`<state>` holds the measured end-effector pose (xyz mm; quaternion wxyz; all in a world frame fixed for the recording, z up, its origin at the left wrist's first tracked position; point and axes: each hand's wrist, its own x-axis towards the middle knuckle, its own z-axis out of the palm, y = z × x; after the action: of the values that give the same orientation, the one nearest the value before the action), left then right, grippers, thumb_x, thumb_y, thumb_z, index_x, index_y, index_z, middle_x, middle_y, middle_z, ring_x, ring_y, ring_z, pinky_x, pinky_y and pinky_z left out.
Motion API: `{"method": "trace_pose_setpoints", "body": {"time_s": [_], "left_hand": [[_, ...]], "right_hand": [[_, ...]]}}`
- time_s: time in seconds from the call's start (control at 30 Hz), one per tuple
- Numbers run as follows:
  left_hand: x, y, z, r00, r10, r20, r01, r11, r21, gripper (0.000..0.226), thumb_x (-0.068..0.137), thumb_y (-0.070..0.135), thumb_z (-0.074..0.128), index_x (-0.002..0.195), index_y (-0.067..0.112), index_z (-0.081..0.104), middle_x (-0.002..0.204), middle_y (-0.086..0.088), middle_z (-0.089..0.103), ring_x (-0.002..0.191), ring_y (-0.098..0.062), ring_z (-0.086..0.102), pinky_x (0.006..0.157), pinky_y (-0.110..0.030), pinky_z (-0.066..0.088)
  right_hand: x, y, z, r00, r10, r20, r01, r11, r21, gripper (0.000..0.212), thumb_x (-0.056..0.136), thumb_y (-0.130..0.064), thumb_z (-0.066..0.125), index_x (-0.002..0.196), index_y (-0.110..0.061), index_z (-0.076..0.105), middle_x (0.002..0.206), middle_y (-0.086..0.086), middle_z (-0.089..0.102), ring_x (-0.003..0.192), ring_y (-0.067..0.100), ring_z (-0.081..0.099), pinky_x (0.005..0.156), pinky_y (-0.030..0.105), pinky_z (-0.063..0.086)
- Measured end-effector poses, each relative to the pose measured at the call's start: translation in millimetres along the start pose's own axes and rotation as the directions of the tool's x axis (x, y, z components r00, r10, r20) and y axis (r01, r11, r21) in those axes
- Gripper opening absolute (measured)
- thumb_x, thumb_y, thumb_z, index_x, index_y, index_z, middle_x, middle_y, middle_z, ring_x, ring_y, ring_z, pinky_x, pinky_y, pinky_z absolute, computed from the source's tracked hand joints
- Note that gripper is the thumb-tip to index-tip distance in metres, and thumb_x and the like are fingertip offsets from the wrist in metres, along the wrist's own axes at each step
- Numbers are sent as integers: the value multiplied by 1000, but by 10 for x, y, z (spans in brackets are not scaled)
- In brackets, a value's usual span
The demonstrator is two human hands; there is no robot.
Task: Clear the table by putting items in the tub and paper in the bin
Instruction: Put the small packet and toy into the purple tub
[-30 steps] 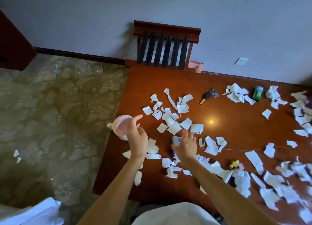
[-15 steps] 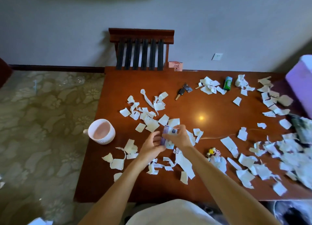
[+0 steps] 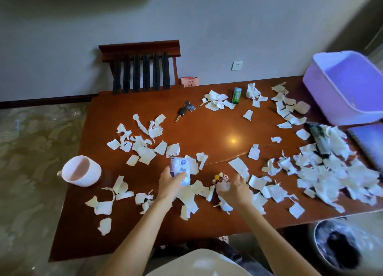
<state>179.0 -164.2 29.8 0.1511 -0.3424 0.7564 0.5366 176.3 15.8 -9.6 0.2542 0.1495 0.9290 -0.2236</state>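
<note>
My left hand (image 3: 171, 183) grips a small white-and-blue packet (image 3: 180, 169) just above the brown table (image 3: 207, 130). My right hand (image 3: 233, 189) reaches over torn paper scraps (image 3: 257, 182) beside a small yellow-and-pink trinket (image 3: 219, 178); its fingers are curled down, and I cannot see whether they hold anything. A purple tub (image 3: 348, 89) stands at the table's far right corner. The bin (image 3: 344, 246), lined with a plastic bag, sits on the floor at the lower right. Paper pieces cover much of the tabletop.
A white cup (image 3: 81, 171) stands near the left edge. A car key (image 3: 182, 112) and a green tube (image 3: 236, 95) lie at the back. A wooden chair (image 3: 142, 68) faces the far side. A dark object (image 3: 319, 139) lies among scraps at right.
My left hand left the cup and took the packet from my right hand. My right hand moved right onto the scraps by the trinket. The view swung right, showing tub and bin.
</note>
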Motion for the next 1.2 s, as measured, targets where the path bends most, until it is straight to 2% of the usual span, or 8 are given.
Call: {"method": "trace_pose_setpoints", "body": {"time_s": [0.23, 0.4, 0.53, 0.67, 0.83, 0.93, 1.07, 1.2], "left_hand": [[-206, 155, 204, 994, 17, -106, -25, 998, -65, 37, 91, 15, 60, 126, 7, 49, 126, -12, 58, 112, -23, 59, 81, -30, 51], [-319, 215, 296, 992, 37, -118, -46, 996, -76, 33, 91, 12, 60, 122, 5, 51, 124, -13, 59, 103, -20, 61, 70, -23, 52], [-292, 368, 376, 996, 60, -67, -67, 992, -108, 39, 91, 11, 60, 128, 7, 48, 130, -12, 56, 116, -25, 59, 76, -27, 52], [-254, 674, 498, 993, 113, -29, -115, 990, -88, 43, 93, 17, 58, 133, 8, 44, 132, -12, 54, 119, -25, 57, 76, -27, 49], [-216, 1156, 788, 975, 207, 86, -196, 973, -119, 45, 92, 18, 59, 134, 11, 43, 134, -11, 54, 118, -25, 58, 73, -24, 49], [-229, 1439, 994, 955, 261, 137, -240, 959, -152, 47, 92, 18, 59, 136, 12, 43, 135, -10, 53, 118, -24, 58, 70, -23, 51], [-289, 1715, 1315, 933, 302, 196, -258, 940, -221, 48, 91, 14, 59, 136, 11, 42, 134, -10, 53, 116, -22, 58, 55, -14, 52], [-286, 2001, 1772, 913, 331, 237, -274, 930, -244, 47, 91, 12, 60, 135, 10, 44, 132, -11, 55, 115, -23, 59, 83, -32, 53]], "right_hand": [[112, 127, -17, 993, -25, 118, 12, 993, 114, 45, 85, -24, 58, 122, -4, 45, 121, 13, 56, 112, 29, 55, 80, 32, 43], [177, 134, -251, 985, -142, 100, 85, 896, 435, 6, 88, -19, 56, 86, -14, 54, 86, 4, 57, 82, 20, 52, 72, 29, 43], [128, 87, -539, 985, -161, -54, 161, 783, 601, 32, 91, -21, 53, 60, -15, 45, 59, -4, 44, 59, 13, 44, 55, 18, 34], [35, 93, -872, 965, -230, -126, 253, 687, 681, 24, 94, -14, 51, 71, -6, 51, 70, 0, 43, 62, 5, 43, 57, 29, 40], [230, 245, -1249, 934, -138, -329, 319, 735, 599, 31, 93, -21, 55, 115, 0, 55, 131, -2, 26, 112, 14, 44, 97, 29, 47], [300, 333, -1545, 909, -142, -392, 376, 684, 625, 22, 95, -16, 52, 109, 1, 56, 104, -5, 49, 93, 15, 51, 78, 20, 50], [397, 536, -1895, 891, -117, -439, 399, 664, 633, 21, 93, -21, 54, 92, 0, 56, 75, -1, 50, 65, 11, 45, 56, 12, 39], [592, 821, -2234, 901, -40, -431, 385, 530, 756, 18, 92, -22, 57, 86, -6, 54, 71, 0, 46, 65, 12, 42, 59, 19, 34]]}}
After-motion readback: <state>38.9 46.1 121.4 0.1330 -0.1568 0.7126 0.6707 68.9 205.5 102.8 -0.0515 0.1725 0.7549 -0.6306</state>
